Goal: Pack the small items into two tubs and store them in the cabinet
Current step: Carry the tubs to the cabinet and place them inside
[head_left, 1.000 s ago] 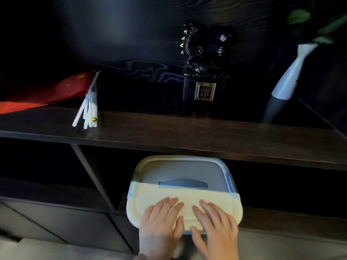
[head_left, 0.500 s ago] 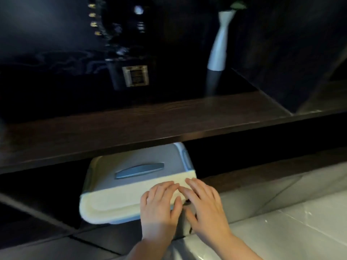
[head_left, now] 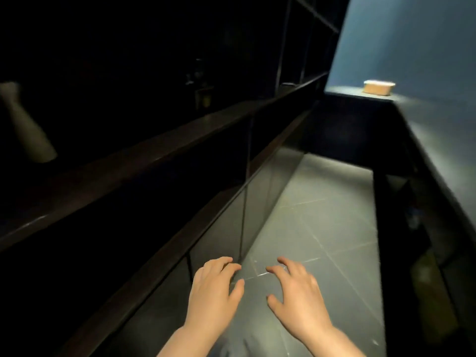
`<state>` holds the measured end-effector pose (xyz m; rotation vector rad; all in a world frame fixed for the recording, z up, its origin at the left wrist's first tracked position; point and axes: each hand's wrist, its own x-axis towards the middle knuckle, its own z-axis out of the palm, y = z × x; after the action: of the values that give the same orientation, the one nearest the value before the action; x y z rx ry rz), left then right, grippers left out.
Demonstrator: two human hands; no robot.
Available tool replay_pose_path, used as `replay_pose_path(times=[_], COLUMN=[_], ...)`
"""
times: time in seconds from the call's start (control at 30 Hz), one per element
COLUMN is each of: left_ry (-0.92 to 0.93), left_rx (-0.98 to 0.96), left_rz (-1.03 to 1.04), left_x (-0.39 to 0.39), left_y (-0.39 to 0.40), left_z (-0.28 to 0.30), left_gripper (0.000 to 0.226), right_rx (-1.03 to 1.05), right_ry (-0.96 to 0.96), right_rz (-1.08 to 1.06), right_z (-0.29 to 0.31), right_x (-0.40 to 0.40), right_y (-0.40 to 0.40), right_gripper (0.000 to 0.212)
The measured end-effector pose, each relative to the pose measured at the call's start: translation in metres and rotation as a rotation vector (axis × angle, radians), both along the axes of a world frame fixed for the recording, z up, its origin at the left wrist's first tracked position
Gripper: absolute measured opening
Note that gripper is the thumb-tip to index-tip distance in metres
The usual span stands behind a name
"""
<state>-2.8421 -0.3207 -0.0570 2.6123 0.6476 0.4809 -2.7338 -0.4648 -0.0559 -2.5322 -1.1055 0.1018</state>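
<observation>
My left hand (head_left: 215,287) and my right hand (head_left: 296,289) hover side by side, palms down, above the grey tiled floor (head_left: 322,220). Both hold nothing and their fingers are spread and slightly curled. The dark wooden cabinet (head_left: 144,161) runs along the left, its shelves in deep shadow. The cream tub with the grey lid is out of view. A small tan tub (head_left: 378,87) with a pale rim sits far off on a dark counter (head_left: 425,130) at the upper right.
A white vase (head_left: 28,130) stands blurred on the cabinet shelf at the far left. The counter's dark side panel (head_left: 394,228) borders the floor on the right. A blue wall (head_left: 412,42) rises behind the counter.
My view has swung right, away from the cream tub in the lower cabinet shelf. Both hands have left the tub's lid and now hang free over the floor.
</observation>
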Motion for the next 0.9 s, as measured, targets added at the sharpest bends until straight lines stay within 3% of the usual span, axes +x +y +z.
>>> replay_pose_path(times=[0.17,0.33,0.9], left_ry=[-0.016,-0.030,-0.017], left_rx=[-0.029,-0.042,-0.053], left_rz=[-0.153,-0.257,-0.419], left_x=[0.132,0.229,0.572], left_y=[-0.046,-0.062,0.020], left_z=[0.015,0.026,0.040], left_gripper=[0.037,0.036,0.033], right_rx=[0.034,0.038,0.033], right_ry=[-0.042,-0.069,-0.074], right_rz=[-0.225,-0.367,-0.667], right_z=[0.017,0.029,0.044], right_x=[0.094,0.171,0.482], right_y=[-0.071,-0.094,-0.027], right_gripper=[0.048,0.048,0.046])
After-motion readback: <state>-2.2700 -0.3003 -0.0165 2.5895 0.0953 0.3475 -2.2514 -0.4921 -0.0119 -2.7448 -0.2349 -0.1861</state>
